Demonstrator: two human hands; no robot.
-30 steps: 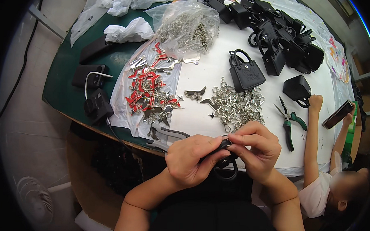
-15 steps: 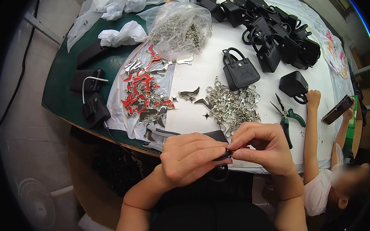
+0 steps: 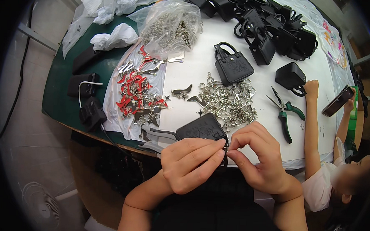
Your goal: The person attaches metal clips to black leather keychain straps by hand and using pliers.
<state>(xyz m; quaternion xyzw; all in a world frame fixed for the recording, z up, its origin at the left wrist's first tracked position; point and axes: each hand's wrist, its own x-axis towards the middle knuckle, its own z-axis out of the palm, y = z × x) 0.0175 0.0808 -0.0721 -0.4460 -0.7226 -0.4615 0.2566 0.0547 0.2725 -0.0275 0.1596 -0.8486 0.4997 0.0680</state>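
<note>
My left hand (image 3: 193,163) is closed on a small black handbag (image 3: 201,126) at the table's near edge, its embossed face turned up and its handle end toward my fingers. Close beside it, my right hand (image 3: 259,158) pinches thumb and forefinger together at that end of the bag; whatever lies between them is too small and covered to name. Grey-handled pliers (image 3: 159,133) lie partly under the bag, next to my left hand. Just beyond both hands spreads a heap of silvery clasps and chains (image 3: 229,101). Another black mini handbag (image 3: 234,68) leans at the heap's far side.
Red and black shoe-shaped charms (image 3: 134,92) cover a plastic sheet at left. A bag of chains (image 3: 172,26) stands behind them. Black handbags (image 3: 275,30) pile up far right. Green-handled pliers (image 3: 285,113) lie at right, near another person's arm (image 3: 312,121) and phone (image 3: 338,101).
The held handbag has come up onto the table edge, its embossed face now showing. My fingers have shifted along its end, and the view has moved slightly.
</note>
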